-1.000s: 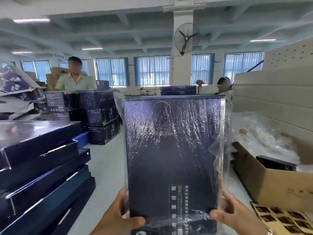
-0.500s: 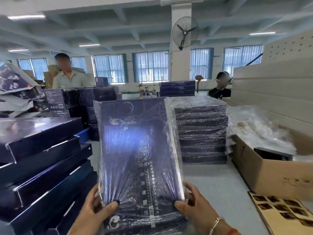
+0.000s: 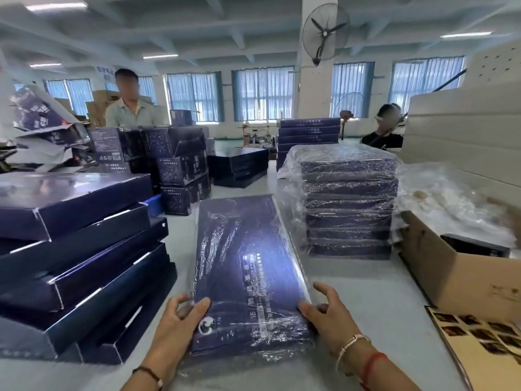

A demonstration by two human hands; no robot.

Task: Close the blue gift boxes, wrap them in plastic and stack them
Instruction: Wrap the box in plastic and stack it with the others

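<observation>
**Wrapped gift box held low over packing table**

A worker holds a plastic-wrapped blue gift box (image 3: pixel 248 275) by its near end, long side pointing away, face up and tilted slightly, just above or on the pale table (image 3: pixel 375 292); whether its far end touches the surface cannot be told. The left hand (image 3: pixel 180 320) grips the near left corner, thumb laid across the top face and fingers curled around the edge. The right hand (image 3: pixel 327 311) grips the near right corner, thumb on top and fingers spread along the side, loose film bunched beneath the wrist.

Just beyond the box on the right stands a stack of wrapped boxes (image 3: pixel 349 204), seven or so high, their film crinkled and shining. To the left leans a slumping pile of unwrapped blue boxes (image 3: pixel 81 249), several with lids ajar. An open cardboard carton (image 3: pixel 451 272) sits at the right edge, clear plastic film (image 3: pixel 439 193) heaped behind it, and a printed sheet (image 3: pixel 479 340) lies in front.

Farther back, more dark boxes (image 3: pixel 180 167) are stacked across the table, where two other people work. A wall fan (image 3: pixel 324 31) hangs on a white pillar.
</observation>
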